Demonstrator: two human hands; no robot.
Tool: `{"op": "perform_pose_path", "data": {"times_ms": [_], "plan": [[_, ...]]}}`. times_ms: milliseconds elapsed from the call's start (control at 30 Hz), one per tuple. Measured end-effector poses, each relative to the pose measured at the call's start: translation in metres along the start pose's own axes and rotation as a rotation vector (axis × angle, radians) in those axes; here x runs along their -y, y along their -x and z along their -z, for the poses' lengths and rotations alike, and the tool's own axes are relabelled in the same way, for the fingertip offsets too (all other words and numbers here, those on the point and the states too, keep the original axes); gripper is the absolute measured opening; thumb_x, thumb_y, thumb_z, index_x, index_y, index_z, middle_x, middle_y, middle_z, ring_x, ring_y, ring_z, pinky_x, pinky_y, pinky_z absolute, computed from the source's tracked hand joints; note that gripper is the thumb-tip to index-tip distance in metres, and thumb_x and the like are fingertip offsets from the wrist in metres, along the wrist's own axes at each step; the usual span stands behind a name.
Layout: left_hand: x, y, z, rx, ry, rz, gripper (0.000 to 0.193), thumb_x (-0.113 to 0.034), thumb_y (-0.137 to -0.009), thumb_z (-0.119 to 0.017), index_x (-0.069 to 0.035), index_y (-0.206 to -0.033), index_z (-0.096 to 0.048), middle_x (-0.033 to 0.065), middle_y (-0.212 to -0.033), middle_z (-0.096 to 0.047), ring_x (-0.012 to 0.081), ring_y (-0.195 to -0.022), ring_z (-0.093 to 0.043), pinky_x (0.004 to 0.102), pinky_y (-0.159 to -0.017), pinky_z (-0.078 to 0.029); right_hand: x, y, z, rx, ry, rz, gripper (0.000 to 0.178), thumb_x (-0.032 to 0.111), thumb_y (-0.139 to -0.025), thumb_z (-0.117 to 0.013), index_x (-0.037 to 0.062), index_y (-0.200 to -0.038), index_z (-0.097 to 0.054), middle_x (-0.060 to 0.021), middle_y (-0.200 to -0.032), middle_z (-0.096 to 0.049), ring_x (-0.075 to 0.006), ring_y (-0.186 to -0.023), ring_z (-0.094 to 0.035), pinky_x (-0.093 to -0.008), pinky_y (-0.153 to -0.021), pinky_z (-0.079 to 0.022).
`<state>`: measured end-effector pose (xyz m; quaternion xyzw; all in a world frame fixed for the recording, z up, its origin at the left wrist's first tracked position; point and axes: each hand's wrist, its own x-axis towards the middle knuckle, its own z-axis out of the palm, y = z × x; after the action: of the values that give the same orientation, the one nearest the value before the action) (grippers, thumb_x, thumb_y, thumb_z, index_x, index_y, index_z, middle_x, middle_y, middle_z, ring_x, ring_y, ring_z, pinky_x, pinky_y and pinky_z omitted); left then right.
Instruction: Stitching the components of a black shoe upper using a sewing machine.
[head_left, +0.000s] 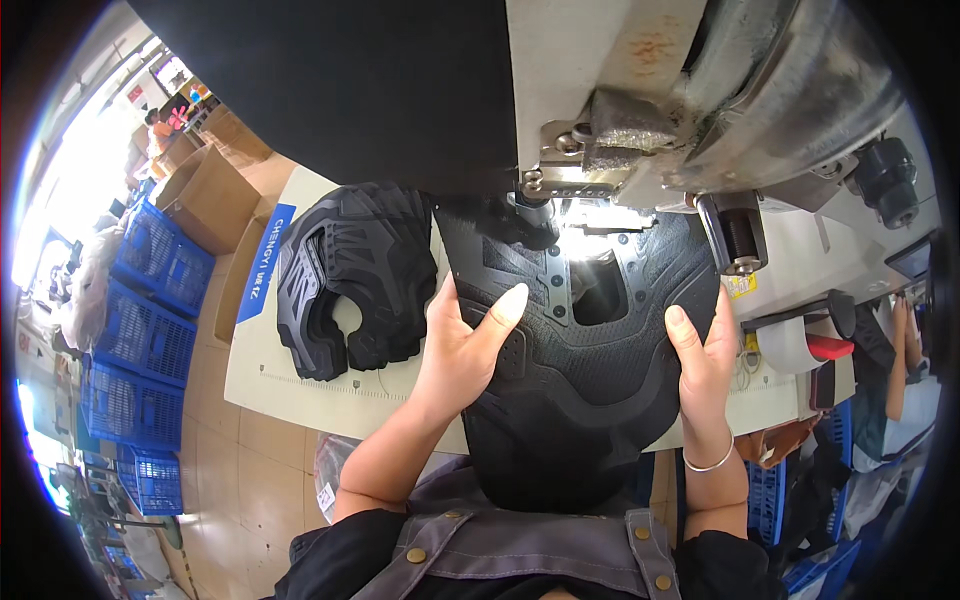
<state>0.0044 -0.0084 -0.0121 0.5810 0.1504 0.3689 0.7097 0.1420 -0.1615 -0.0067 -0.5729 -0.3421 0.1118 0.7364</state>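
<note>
A black moulded shoe upper (580, 390) with a textured surface lies under the head of a sewing machine (610, 170), its near end hanging toward my apron. My left hand (460, 350) grips its left edge, thumb on top and the other fingers hidden underneath. On the right edge my right hand (705, 360) holds it the same way. The machine's bright lamp shines on the upper's opening, and glare hides the needle point. To the left of my left hand rests a stack of dark grey shoe uppers (390, 250), each curved round a gap.
The pale worktable (330, 400) carries a printed ruler along its near edge. Blue crates (140, 330) and cardboard boxes (205, 195) stand on the tiled floor at left. A thread spool (740, 235) sits right of the machine head. Another person's arm (897, 350) shows at far right.
</note>
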Motion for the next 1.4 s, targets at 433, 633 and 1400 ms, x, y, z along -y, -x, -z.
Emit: {"op": "perform_pose_path", "data": {"times_ms": [433,633,1400], "plan": [[-0.007,-0.030,-0.004,0.007,0.022,-0.040,0.020,-0.001,-0.083,-0.052,0.000,-0.103,-0.052,0.0017,-0.093,-0.058,0.0060,-0.082,-0.050,0.0216,-0.075,-0.041,-0.005,-0.024,-0.008,-0.003,-0.087,-0.033,0.028,0.006,-0.084,-0.051,-0.0022,-0.111,-0.046,-0.0049,-0.099,-0.054,-0.0088,-0.087,-0.050,-0.0219,-0.079,-0.041],[-0.004,-0.045,0.001,0.024,-0.111,-0.143,0.019,-0.002,-0.083,-0.053,-0.001,-0.101,-0.053,0.0005,-0.090,-0.058,0.0056,-0.078,-0.049,0.0208,-0.073,-0.040,-0.010,-0.040,-0.008,-0.017,0.027,0.063,0.030,0.004,-0.081,-0.051,-0.0023,-0.110,-0.047,-0.0052,-0.096,-0.055,-0.0089,-0.084,-0.051,-0.0213,-0.075,-0.042],[0.015,0.025,0.018,-0.050,0.175,0.159,0.024,-0.017,-0.089,-0.046,0.004,-0.098,-0.052,0.0089,-0.082,-0.060,0.0106,-0.066,-0.055,0.0215,-0.050,-0.043,-0.015,-0.002,-0.012,0.040,-0.293,-0.257,0.023,0.007,-0.081,-0.058,0.0003,-0.101,-0.050,-0.0043,-0.082,-0.058,-0.0064,-0.058,-0.054,-0.0164,-0.037,-0.042]]}}
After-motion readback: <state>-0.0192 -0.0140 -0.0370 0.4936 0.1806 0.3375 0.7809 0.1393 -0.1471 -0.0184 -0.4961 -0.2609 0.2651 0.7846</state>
